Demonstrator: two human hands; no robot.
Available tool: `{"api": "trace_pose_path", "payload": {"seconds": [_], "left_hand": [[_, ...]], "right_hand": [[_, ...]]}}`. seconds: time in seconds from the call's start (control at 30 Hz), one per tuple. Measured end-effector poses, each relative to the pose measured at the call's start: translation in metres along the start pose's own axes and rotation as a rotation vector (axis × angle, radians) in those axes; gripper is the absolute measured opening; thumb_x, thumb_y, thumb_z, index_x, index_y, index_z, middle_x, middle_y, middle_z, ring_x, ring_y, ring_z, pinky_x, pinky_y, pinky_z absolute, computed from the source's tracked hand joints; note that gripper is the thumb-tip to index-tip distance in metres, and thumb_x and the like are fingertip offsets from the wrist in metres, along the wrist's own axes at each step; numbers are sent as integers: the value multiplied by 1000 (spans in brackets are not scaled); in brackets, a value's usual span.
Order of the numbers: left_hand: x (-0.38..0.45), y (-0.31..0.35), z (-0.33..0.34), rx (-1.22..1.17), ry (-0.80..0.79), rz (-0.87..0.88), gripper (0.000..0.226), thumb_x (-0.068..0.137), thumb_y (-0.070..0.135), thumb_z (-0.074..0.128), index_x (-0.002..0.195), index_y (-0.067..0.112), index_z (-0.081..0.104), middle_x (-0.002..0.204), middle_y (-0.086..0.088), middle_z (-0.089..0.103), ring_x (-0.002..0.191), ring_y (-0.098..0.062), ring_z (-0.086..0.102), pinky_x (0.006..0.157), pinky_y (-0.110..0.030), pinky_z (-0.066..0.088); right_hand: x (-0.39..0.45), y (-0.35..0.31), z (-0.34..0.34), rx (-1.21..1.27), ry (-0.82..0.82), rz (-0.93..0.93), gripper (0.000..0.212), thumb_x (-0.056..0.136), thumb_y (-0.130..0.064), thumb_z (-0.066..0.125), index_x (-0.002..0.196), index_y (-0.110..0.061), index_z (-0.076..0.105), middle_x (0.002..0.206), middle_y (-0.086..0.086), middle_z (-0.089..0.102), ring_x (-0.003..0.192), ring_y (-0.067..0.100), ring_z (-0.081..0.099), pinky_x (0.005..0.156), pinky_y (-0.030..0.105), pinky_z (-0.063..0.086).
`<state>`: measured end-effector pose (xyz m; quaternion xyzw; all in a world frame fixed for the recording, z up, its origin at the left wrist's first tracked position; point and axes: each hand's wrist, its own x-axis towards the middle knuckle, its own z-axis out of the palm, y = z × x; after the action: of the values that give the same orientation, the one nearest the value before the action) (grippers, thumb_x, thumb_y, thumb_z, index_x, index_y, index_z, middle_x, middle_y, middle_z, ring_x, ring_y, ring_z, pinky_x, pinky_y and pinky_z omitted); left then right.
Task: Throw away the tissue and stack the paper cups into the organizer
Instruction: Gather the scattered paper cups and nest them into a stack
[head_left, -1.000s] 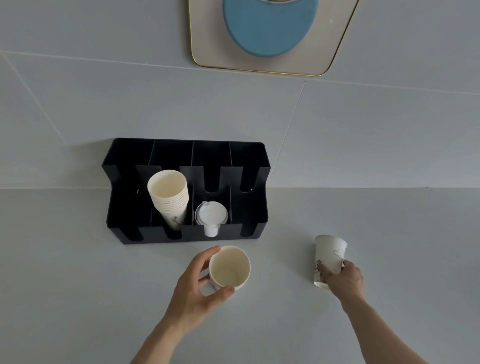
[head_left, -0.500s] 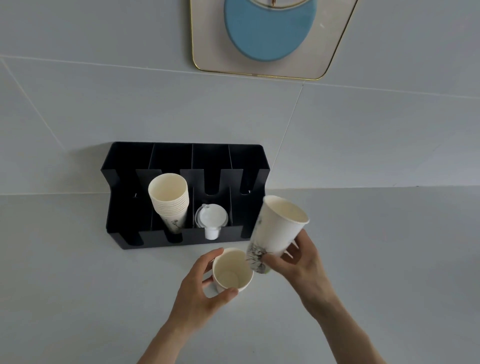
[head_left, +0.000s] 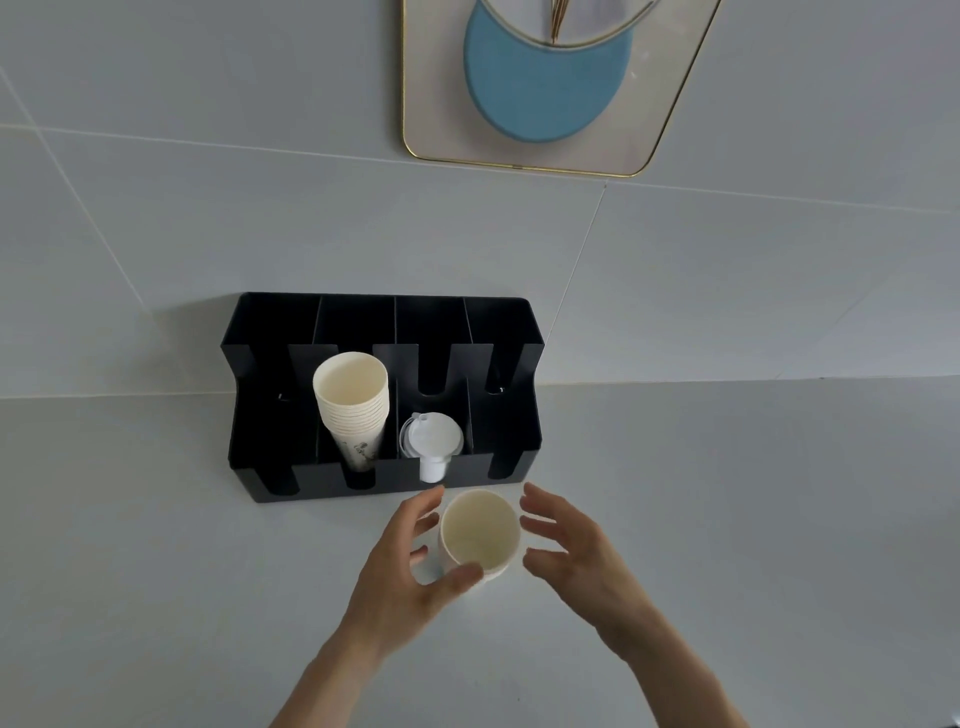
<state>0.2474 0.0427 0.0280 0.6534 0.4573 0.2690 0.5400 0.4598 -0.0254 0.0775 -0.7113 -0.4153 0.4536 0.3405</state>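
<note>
Two white paper cups (head_left: 480, 530) stand nested, mouth up, on the grey counter just in front of the black organizer (head_left: 260, 415). My left hand (head_left: 405, 582) curls around their left side, with the thumb on the near rim. My right hand (head_left: 571, 556) hovers just right of the cups, fingers spread and not touching them. A tall stack of paper cups (head_left: 353, 395) leans in the organizer's second slot from the left. No tissue is in view.
White plastic lids (head_left: 431, 441) sit in the organizer's third slot; its outer two slots hold nothing. The organizer backs onto a tiled wall, where a gold-framed picture (head_left: 545, 104) hangs above. Bare counter (head_left: 753, 519) stretches to both sides of my hands.
My right hand picked up the cup from the right, carried it over, set it inside the cup held by my left hand, and let go.
</note>
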Motion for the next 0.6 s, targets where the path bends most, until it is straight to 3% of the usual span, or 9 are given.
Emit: {"api": "trace_pose_path", "payload": {"seconds": [0.1,0.17,0.3,0.4,0.5,0.6], "left_hand": [[3,6,-8,-94,47,-128,68,68,68,70,129,42,54,130,21,60,118,0,60,93,-26,54],[7,11,-12,-113,57,-253,57,72,64,68,122,39,60,123,15,65,111,-6,65,96,-37,55],[13,22,-18,-182,-14,-490,28,92,33,68,114,16,66,114,-7,69,94,-20,69,89,-39,60],[15,27,-19,-208,-34,-565,23,93,26,68,110,11,70,108,-11,71,84,-23,70,81,-37,62],[16,28,-19,-237,-15,-579,17,92,23,69,102,10,73,105,-13,73,87,-27,72,80,-36,62],[16,31,-18,-254,-8,-578,13,92,18,67,93,9,76,98,-14,75,88,-28,73,82,-37,62]], "right_hand": [[2,0,-6,32,-5,69,59,95,-14,70,148,-31,51,142,-16,58,126,4,59,96,29,56],[6,-3,-6,100,7,145,52,94,-23,72,144,-23,56,139,-9,62,119,10,65,105,41,55],[13,-13,-2,130,35,252,33,96,-21,68,119,3,67,127,23,66,113,27,69,98,41,60],[18,-15,3,150,35,311,35,96,-20,69,126,-2,67,121,12,71,102,23,73,88,35,63],[19,-15,7,134,24,329,12,95,-12,67,100,-10,77,107,15,78,100,29,76,89,39,64],[20,-14,10,87,34,315,18,92,-7,65,93,-12,82,101,17,81,101,31,76,88,38,65]]}}
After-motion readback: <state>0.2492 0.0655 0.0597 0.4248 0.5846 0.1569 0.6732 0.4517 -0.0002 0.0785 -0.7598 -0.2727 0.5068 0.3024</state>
